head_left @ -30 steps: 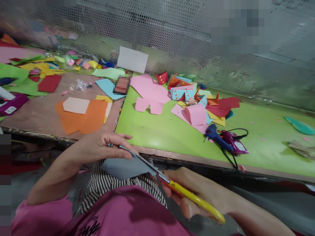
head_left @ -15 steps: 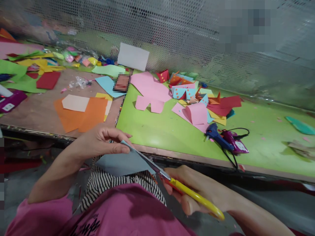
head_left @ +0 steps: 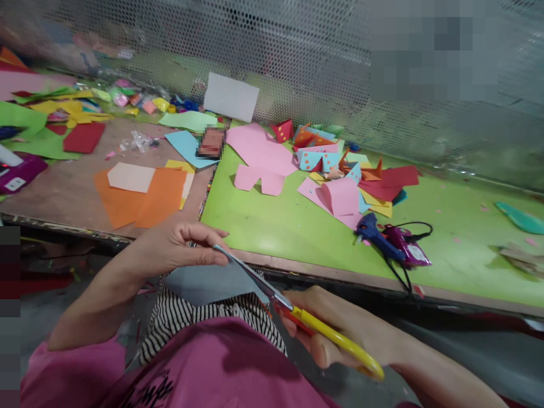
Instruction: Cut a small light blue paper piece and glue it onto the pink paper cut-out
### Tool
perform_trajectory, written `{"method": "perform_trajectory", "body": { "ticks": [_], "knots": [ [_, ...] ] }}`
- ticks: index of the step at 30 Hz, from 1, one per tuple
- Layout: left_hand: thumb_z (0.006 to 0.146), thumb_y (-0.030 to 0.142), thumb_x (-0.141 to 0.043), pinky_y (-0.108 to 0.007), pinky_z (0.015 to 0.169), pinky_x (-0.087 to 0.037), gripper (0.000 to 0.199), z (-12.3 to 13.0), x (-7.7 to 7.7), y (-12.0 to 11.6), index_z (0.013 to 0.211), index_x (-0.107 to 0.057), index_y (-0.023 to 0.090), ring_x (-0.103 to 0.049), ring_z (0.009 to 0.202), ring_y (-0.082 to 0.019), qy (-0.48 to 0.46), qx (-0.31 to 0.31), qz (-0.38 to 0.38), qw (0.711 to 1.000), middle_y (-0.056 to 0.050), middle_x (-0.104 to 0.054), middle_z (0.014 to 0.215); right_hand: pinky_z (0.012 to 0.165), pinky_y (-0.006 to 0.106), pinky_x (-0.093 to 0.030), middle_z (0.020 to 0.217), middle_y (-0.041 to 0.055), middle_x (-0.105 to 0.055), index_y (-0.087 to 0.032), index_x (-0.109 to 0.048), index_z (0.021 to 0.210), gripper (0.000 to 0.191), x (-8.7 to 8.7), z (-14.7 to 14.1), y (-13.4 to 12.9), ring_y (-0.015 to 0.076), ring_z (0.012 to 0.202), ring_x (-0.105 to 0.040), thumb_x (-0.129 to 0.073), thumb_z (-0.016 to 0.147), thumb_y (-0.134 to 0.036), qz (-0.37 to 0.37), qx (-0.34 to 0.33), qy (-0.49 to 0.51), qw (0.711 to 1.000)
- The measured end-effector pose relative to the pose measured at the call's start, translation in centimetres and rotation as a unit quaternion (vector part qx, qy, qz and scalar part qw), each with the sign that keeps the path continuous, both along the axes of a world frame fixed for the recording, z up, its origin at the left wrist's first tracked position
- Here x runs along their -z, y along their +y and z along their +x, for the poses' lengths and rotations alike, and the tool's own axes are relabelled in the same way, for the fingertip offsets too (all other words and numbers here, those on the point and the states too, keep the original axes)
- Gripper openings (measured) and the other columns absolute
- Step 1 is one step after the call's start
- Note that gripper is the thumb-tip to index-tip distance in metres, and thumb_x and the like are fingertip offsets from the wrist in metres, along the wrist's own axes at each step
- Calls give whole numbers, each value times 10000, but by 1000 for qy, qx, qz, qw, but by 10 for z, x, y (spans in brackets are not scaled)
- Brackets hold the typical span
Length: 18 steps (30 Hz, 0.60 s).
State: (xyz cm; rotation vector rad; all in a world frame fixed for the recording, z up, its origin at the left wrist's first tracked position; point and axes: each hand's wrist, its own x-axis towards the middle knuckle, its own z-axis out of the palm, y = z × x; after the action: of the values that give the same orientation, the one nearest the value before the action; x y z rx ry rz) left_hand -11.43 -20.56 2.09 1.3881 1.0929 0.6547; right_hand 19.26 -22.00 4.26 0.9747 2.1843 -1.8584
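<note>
A sheet of light blue paper (head_left: 208, 283) hangs over my lap in front of the table edge. My left hand (head_left: 187, 246) pinches its upper edge between thumb and fingers. My right hand (head_left: 331, 323) is closed around the handles of a pair of scissors (head_left: 340, 340), yellow on one side and red on the other. Their blades point up and left along the paper's right edge, with the tips near my left thumb. Part of the far blade is hidden by the paper.
Orange sheets (head_left: 157, 195) lie on the brown board, pink paper (head_left: 263, 150) on the green table top (head_left: 255, 221). A blue glue gun (head_left: 380, 238) with a cable lies near the front edge, beside a purple device (head_left: 408, 246). Folded paper pieces (head_left: 318, 161) stand behind; a perforated metal screen (head_left: 297, 68) rises at the back.
Both hands stay almost where they were. The scissors have shifted very slightly left, and the paper's top corner a little to the right.
</note>
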Motion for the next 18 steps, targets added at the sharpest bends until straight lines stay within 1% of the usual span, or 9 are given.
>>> {"method": "perform_trajectory", "body": {
  "ticks": [3,6,8,9,12,14,18],
  "knots": [
    [719,397,-821,-364,1026,-524,128,0,0,-1,752,-821,273,-671,1243,-271,-4,-2,-1,1000,-21,-814,831,470,215,-267,630,-46,-480,-199,-491,824,609,3,1,-1,73,544,-300,-526,827,-807,-5,15,8,1000],
    [716,393,-823,-371,1037,-516,130,1,0,-1,758,-824,269,-670,1244,-274,-7,-1,-4,1000,-24,-813,823,491,213,-290,652,-44,-491,-194,-516,830,432,5,1,0,77,560,-335,-607,822,-617,14,15,12,1000],
    [725,399,-820,-372,1050,-504,142,2,1,-1,766,-827,263,-663,1253,-275,-13,4,-4,1000,-32,-814,825,496,211,-300,672,-41,-502,-193,-523,842,359,5,0,2,79,569,-352,-632,809,-534,13,2,10,1000],
    [731,403,-818,-374,1060,-496,150,2,2,-1,775,-830,261,-657,1264,-276,-15,9,-3,1000,-36,-815,832,494,210,-304,680,-39,-505,-193,-523,847,357,5,0,3,81,572,-355,-638,810,-530,8,-6,8,1000],
    [739,417,-823,-398,1096,-472,167,2,4,0,792,-834,259,-643,1285,-285,-24,27,0,999,-39,-815,840,486,211,-316,683,-40,-504,-195,-521,852,416,5,0,5,84,571,-351,-641,817,-592,-9,-27,15,999],
    [735,423,-832,-420,1120,-456,171,2,4,0,790,-833,261,-639,1290,-291,-30,31,-2,999,-40,-817,856,485,213,-322,674,-43,-499,-198,-522,848,433,5,-1,5,85,566,-348,-642,809,-612,-8,-24,20,999],
    [722,400,-840,-436,1145,-439,141,3,3,-1,766,-832,266,-652,1271,-288,-36,19,-2,999,-36,-820,868,488,216,-328,655,-49,-485,-206,-509,823,406,7,-3,2,87,559,-344,-649,774,-584,-11,-3,26,1000]
  ]
}}
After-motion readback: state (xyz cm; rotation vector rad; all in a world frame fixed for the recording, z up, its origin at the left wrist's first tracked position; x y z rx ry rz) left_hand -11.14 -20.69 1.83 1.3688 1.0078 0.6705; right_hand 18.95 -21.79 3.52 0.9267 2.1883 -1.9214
